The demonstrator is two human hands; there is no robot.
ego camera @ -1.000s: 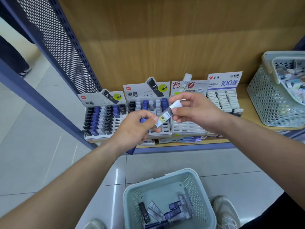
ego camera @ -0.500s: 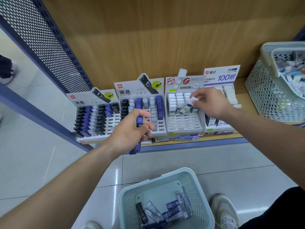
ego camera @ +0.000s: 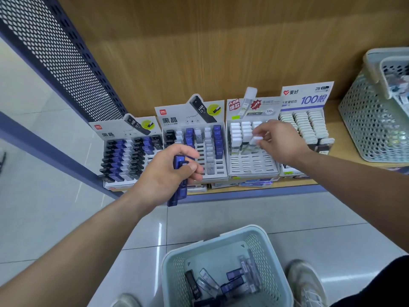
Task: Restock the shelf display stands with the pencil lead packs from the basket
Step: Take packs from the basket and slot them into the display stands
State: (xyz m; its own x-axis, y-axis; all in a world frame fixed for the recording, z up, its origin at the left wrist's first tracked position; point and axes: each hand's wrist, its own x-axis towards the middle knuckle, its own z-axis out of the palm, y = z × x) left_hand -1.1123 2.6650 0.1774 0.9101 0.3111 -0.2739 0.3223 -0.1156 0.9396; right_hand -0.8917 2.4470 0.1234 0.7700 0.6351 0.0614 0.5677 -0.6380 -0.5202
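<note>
My right hand [ego camera: 281, 140] pinches a white-capped clear lead pack [ego camera: 252, 144] and holds it against the slots of the third display stand [ego camera: 254, 167], in its right column. My left hand [ego camera: 168, 173] is shut on a few blue lead packs [ego camera: 179, 182], hovering in front of the second stand [ego camera: 194, 120]. The pale green basket [ego camera: 212, 244] sits on the floor below me with several blue, black and clear packs [ego camera: 234, 282] inside. A first stand [ego camera: 124, 151] at the left holds black, blue and white packs.
A fourth stand [ego camera: 307, 120] with white packs is at the right. Another mesh basket [ego camera: 374, 120] sits on the wooden shelf at far right. A perforated blue panel [ego camera: 55, 54] bounds the shelf at left. My shoes [ego camera: 307, 282] flank the floor basket on grey tiles.
My right hand took the white-capped pack away from my left hand and carried it right and forward into the third stand. My left hand stayed put with the blue packs.
</note>
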